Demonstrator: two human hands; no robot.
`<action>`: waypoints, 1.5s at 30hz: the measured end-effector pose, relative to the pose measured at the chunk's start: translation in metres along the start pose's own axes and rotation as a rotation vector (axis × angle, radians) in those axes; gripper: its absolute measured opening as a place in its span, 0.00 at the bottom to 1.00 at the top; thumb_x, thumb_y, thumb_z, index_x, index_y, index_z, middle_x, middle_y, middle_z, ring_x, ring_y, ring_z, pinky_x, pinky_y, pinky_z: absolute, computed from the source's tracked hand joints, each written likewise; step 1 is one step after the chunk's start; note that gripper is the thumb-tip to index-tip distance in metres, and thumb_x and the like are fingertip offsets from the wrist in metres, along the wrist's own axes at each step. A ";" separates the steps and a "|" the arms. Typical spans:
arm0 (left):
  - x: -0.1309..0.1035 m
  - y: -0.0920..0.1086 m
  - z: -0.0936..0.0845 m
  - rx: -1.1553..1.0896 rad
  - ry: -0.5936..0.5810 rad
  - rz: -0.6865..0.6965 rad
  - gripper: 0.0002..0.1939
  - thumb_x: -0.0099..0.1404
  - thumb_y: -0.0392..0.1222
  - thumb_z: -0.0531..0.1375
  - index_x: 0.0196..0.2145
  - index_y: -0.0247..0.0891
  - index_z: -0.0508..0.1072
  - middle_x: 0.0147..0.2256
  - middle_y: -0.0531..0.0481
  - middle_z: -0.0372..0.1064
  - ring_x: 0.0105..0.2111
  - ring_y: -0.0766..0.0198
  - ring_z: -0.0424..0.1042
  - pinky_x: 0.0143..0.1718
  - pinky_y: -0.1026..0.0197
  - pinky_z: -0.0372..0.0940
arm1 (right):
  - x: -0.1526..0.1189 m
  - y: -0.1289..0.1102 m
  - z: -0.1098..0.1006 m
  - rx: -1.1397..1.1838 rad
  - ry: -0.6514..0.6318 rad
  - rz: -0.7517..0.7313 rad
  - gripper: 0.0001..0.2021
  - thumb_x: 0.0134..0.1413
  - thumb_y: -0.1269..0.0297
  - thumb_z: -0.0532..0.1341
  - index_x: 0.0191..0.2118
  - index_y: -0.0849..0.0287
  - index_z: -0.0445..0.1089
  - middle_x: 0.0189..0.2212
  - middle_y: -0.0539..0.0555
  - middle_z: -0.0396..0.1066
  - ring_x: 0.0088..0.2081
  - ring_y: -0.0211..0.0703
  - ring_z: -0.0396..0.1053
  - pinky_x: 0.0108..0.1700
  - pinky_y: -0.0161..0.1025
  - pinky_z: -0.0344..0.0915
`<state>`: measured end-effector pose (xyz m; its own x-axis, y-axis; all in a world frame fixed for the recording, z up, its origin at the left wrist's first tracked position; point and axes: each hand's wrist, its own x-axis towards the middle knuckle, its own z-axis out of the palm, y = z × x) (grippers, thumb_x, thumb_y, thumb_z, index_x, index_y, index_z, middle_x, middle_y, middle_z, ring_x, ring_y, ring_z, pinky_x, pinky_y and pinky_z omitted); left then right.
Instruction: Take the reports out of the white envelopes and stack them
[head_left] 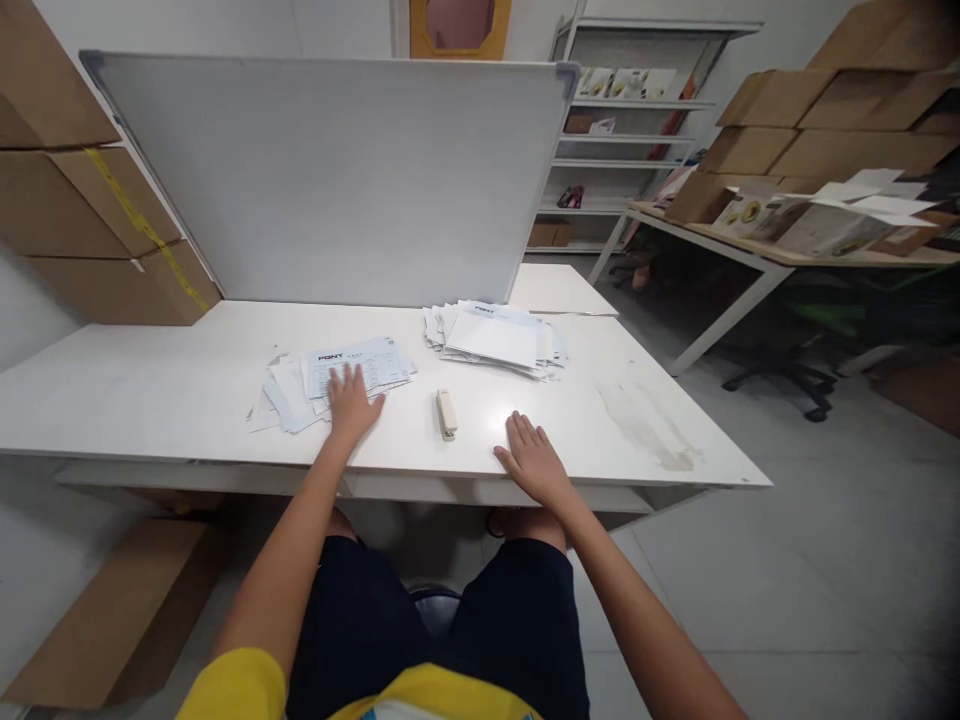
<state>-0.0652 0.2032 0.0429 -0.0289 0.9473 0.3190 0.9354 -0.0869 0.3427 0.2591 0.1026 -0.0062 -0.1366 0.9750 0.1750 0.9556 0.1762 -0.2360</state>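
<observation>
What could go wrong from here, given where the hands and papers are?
The left hand rests on a loosely spread paper pile; a sideways push might scatter sheets.
The stapler sits between that hand and the right hand, so a sweep could knock it.
The other paper stack has uneven edges and might slide if bumped.

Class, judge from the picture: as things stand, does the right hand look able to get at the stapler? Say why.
Probably yes: the right hand lies open on the white tabletop, to the right of the stapler, and nothing visible stands between them.
</observation>
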 end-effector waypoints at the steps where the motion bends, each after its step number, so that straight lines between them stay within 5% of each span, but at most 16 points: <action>1: 0.003 -0.007 -0.002 0.065 0.020 -0.061 0.40 0.63 0.54 0.57 0.63 0.23 0.54 0.64 0.27 0.48 0.66 0.34 0.40 0.62 0.37 0.44 | -0.004 -0.002 -0.001 -0.005 0.009 -0.008 0.33 0.64 0.50 0.42 0.67 0.68 0.48 0.67 0.65 0.45 0.68 0.53 0.43 0.67 0.54 0.41; 8: -0.008 -0.003 -0.004 0.225 0.006 0.050 0.22 0.69 0.50 0.47 0.47 0.32 0.72 0.48 0.32 0.68 0.50 0.41 0.63 0.48 0.44 0.59 | -0.013 -0.008 0.000 -0.023 0.028 -0.002 0.32 0.65 0.51 0.41 0.66 0.68 0.49 0.67 0.64 0.46 0.68 0.51 0.43 0.66 0.53 0.43; 11: -0.010 -0.002 -0.003 0.222 0.031 0.059 0.23 0.70 0.49 0.45 0.50 0.33 0.71 0.52 0.32 0.66 0.55 0.39 0.59 0.53 0.40 0.54 | -0.016 -0.012 0.001 -0.019 0.053 0.022 0.32 0.65 0.51 0.40 0.66 0.68 0.52 0.67 0.64 0.48 0.68 0.52 0.45 0.66 0.52 0.43; 16: -0.006 -0.010 0.003 0.195 0.032 -0.120 0.37 0.65 0.60 0.50 0.61 0.29 0.60 0.64 0.29 0.51 0.63 0.28 0.44 0.59 0.31 0.39 | -0.021 -0.017 0.003 -0.030 0.076 0.066 0.31 0.65 0.54 0.39 0.65 0.69 0.53 0.66 0.63 0.49 0.67 0.52 0.47 0.66 0.53 0.41; 20: -0.006 -0.010 0.003 0.216 0.016 -0.055 0.34 0.65 0.60 0.52 0.59 0.30 0.63 0.61 0.30 0.57 0.60 0.32 0.52 0.58 0.36 0.47 | -0.022 -0.017 0.003 -0.022 0.088 0.071 0.30 0.65 0.55 0.39 0.65 0.67 0.54 0.66 0.61 0.50 0.67 0.52 0.48 0.65 0.53 0.45; 26: -0.013 -0.003 -0.004 0.239 0.024 0.074 0.19 0.70 0.39 0.46 0.51 0.29 0.69 0.46 0.32 0.71 0.47 0.43 0.66 0.46 0.46 0.60 | -0.022 -0.017 0.006 -0.047 0.129 0.075 0.29 0.65 0.55 0.40 0.64 0.64 0.56 0.65 0.60 0.53 0.66 0.51 0.50 0.64 0.51 0.47; 31: -0.013 -0.004 -0.005 0.217 0.001 0.156 0.20 0.67 0.33 0.48 0.53 0.34 0.70 0.51 0.40 0.70 0.50 0.48 0.65 0.49 0.48 0.61 | -0.022 -0.015 0.011 -0.129 0.178 0.059 0.27 0.66 0.58 0.40 0.63 0.65 0.58 0.64 0.60 0.55 0.65 0.50 0.54 0.63 0.49 0.50; 36: -0.011 -0.010 0.003 0.238 -0.047 0.181 0.24 0.66 0.38 0.53 0.60 0.35 0.64 0.62 0.43 0.59 0.61 0.43 0.55 0.61 0.44 0.51 | -0.022 -0.012 0.017 -0.184 0.240 0.036 0.26 0.66 0.60 0.41 0.63 0.62 0.58 0.63 0.59 0.58 0.64 0.49 0.56 0.61 0.48 0.52; 45: -0.007 -0.018 0.003 -0.028 -0.009 0.183 0.25 0.68 0.33 0.48 0.61 0.39 0.62 0.60 0.46 0.62 0.62 0.51 0.57 0.62 0.44 0.53 | -0.023 -0.012 0.021 -0.124 0.299 0.028 0.25 0.65 0.60 0.42 0.62 0.62 0.61 0.62 0.60 0.61 0.63 0.50 0.58 0.61 0.49 0.53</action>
<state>-0.0803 0.1996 0.0317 0.1440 0.9176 0.3705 0.9145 -0.2665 0.3046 0.2452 0.0815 -0.0278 -0.0445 0.8931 0.4476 0.9850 0.1139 -0.1293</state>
